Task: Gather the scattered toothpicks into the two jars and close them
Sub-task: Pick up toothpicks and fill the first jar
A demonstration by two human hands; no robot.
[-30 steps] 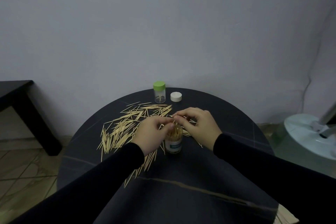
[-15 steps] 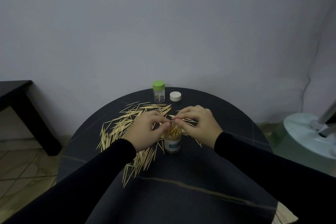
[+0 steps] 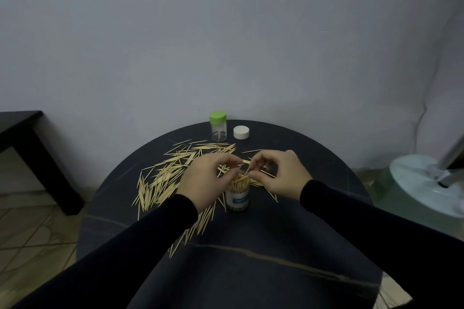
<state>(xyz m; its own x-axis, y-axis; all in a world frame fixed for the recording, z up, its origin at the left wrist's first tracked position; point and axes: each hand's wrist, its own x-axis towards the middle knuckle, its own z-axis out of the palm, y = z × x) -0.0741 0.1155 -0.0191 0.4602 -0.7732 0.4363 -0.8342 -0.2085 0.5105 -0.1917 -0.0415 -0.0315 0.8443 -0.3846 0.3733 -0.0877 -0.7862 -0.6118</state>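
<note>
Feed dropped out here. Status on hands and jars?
Both hands, left hand and right hand, pinching toothpicks over open jar. Green-lidded jar capped, nearly empty. Loose toothpicks still scattered.

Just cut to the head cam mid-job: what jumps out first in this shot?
The spill of toothpicks fanned over the left-centre of the dark round table. Just right of it, the left hand and right hand meet over an open, nearly full labelled jar, each pinching toothpicks at its mouth. At the table's far edge stand a green-lidded jar and, to its right, a loose white lid.
</note>
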